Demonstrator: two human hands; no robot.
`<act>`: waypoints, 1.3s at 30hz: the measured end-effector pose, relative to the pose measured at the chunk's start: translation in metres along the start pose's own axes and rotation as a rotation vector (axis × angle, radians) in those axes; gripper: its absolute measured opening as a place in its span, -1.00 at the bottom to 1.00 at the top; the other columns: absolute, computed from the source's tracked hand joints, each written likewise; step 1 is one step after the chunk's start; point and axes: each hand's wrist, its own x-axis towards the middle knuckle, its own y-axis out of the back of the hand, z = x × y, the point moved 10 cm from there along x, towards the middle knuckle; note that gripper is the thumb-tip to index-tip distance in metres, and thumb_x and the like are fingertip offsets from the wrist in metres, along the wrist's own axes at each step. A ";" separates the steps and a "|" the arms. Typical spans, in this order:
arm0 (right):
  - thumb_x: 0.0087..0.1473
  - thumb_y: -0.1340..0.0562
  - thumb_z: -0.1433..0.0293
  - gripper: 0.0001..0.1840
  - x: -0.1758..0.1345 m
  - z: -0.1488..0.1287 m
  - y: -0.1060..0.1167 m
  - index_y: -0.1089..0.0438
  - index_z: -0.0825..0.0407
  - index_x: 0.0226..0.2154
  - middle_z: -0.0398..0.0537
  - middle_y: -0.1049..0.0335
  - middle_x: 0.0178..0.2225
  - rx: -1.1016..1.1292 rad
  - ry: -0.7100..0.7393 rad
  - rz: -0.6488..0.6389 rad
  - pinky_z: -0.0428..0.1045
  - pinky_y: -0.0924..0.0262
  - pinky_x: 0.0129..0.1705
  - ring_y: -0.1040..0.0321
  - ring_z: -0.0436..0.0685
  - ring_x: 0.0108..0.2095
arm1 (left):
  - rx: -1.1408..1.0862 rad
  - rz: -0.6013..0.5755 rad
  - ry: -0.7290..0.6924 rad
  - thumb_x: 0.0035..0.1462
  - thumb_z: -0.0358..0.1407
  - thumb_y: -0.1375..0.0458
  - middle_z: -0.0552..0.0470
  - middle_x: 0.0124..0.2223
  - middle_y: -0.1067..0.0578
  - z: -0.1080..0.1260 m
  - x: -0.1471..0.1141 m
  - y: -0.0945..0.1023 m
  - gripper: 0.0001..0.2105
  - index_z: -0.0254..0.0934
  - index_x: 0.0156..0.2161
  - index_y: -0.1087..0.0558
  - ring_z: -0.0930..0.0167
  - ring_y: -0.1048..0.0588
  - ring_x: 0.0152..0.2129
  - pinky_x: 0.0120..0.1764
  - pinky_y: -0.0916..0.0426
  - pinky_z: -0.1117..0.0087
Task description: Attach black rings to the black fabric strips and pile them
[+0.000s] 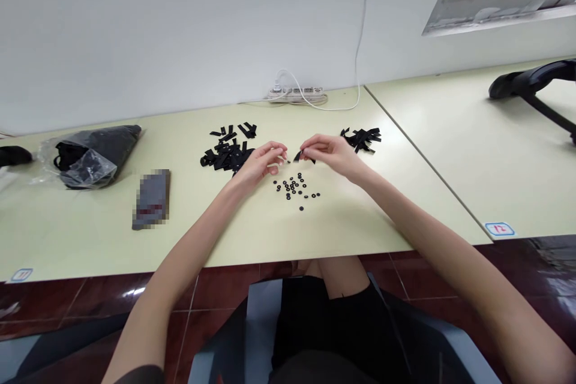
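Black strap piece [299, 156] being pinched by right hand [330, 154]; left hand [260, 163] curling loosely, empty, beside washers [294, 186]; plastic bag [90, 156] holding black material.

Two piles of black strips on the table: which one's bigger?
The pile of black strips by the left hand, just behind the left hand, is plainly larger and denser. The pile beyond the right hand, behind the right hand, holds only a few strips.

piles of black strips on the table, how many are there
2. One pile of black strips lies beside the left hand; a smaller pile lies behind the right hand, which pinches a single strip.
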 end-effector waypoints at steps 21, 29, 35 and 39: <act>0.28 -0.20 0.31 -0.74 -0.002 0.018 0.134 -0.60 -0.08 -0.09 0.17 -0.62 0.07 -0.649 0.012 0.563 0.38 -0.39 0.32 -0.47 0.40 0.17 | 0.976 0.269 -0.434 0.27 -0.43 -0.20 -0.12 -0.05 -0.63 0.038 -0.001 0.038 -0.87 -0.17 -0.21 -0.57 0.13 -0.45 -0.05 0.21 -0.33 0.04; 0.27 -0.43 -0.11 -0.41 -0.025 0.014 -0.037 -0.62 -0.13 0.18 0.12 -0.53 0.17 -0.606 -0.103 -0.393 0.24 -0.50 0.07 -0.55 0.33 0.00 | 1.063 0.248 -0.359 0.33 -0.40 -0.25 -0.14 0.04 -0.59 0.021 0.006 0.057 -0.90 -0.17 -0.15 -0.61 0.06 -0.41 0.08 0.37 -0.23 -0.06; 0.20 -0.51 -0.06 -0.39 -0.034 0.016 -0.049 -0.61 -0.17 0.19 0.08 -0.46 0.23 -0.546 -0.106 -0.496 0.21 -0.49 0.05 -0.52 0.30 -0.04 | 1.058 0.239 -0.395 0.31 -0.49 -0.18 -0.11 -0.03 -0.62 0.024 0.006 0.056 -0.81 -0.17 -0.16 -0.61 0.11 -0.50 0.02 0.25 -0.34 0.03; 0.34 -0.40 0.04 -0.65 -0.031 0.018 -0.053 -0.64 -0.12 0.03 0.08 -0.50 0.10 -0.507 -0.069 -0.470 0.20 -0.47 0.00 -0.51 0.25 -0.11 | 0.987 0.256 -0.414 0.31 -0.50 -0.16 -0.09 -0.03 -0.62 0.028 0.004 0.057 -0.79 -0.17 -0.15 -0.60 0.21 -0.57 -0.09 0.13 -0.44 0.13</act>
